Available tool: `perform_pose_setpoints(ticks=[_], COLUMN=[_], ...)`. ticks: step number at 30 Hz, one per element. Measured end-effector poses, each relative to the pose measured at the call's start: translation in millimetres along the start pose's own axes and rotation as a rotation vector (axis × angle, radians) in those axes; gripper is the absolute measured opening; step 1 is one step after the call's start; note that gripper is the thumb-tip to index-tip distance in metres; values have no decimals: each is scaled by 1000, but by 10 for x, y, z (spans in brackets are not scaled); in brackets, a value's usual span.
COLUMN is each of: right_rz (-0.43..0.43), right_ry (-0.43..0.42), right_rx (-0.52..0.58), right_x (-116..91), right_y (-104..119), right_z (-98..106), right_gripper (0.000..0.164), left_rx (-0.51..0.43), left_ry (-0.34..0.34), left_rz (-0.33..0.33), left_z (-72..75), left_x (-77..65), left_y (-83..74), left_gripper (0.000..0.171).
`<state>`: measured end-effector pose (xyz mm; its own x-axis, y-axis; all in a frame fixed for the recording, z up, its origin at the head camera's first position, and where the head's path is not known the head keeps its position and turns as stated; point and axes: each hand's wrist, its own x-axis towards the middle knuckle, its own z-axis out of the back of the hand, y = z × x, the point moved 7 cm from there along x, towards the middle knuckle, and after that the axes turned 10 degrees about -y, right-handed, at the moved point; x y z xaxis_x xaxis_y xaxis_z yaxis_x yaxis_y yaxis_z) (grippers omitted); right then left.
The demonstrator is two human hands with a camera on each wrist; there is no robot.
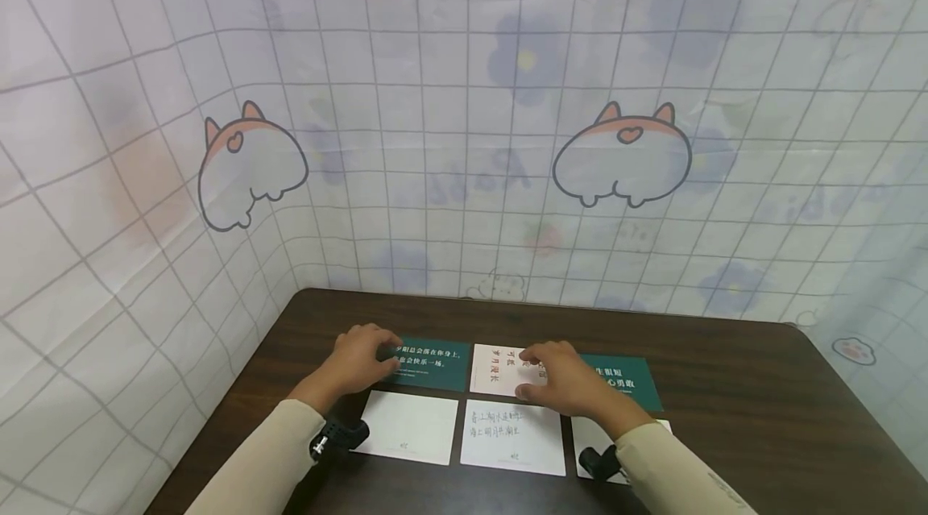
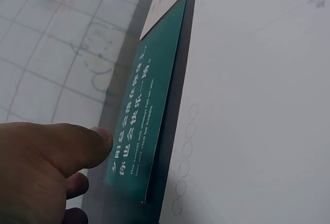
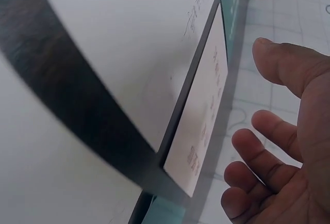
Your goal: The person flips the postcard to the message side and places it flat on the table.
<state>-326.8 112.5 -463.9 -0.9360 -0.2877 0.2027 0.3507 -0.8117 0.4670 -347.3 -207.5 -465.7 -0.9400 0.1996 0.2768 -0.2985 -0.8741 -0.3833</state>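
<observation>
Six cards lie on the table in two rows. My left hand (image 1: 357,358) hovers over the left end of a green card (image 1: 438,363) printed with white characters; its thumb (image 2: 95,144) stretches out and nothing is between the fingers. Over the right part of a pale pink card (image 1: 487,374) with red characters is my right hand (image 1: 569,380), fingers loosely bent and holding nothing. That hand partly covers a second green card (image 1: 640,382). Nearer me lie a blank white card (image 1: 412,422), a white card with handwriting (image 1: 511,442) and another white card (image 1: 586,433), partly hidden by the right wrist.
The dark wooden table (image 1: 754,402) reaches beyond the cards on both sides. A white grid-patterned curtain (image 1: 449,96) with cartoon prints hangs along its back and left edges. Small black cameras are strapped to both wrists.
</observation>
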Motion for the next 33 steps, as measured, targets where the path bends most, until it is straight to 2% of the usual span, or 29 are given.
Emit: perform_pose_setpoints(ticks=[9, 17, 26, 33], right_rz=[29, 61, 104, 86], right_ry=[1, 23, 24, 24], right_rx=[13, 40, 26, 9], right_x=[124, 232, 324, 412], right_y=[120, 178, 287, 302], right_z=[-52, -172, -293, -382], right_gripper=[57, 60, 62, 67], left_rx=[-24, -61, -59, -36], left_ry=[91, 149, 184, 219], left_rz=[42, 67, 71, 75], left_z=[15, -18, -53, -62], left_x=[60, 54, 115, 164], left_y=[173, 276, 284, 286], left_gripper=[37, 41, 45, 48])
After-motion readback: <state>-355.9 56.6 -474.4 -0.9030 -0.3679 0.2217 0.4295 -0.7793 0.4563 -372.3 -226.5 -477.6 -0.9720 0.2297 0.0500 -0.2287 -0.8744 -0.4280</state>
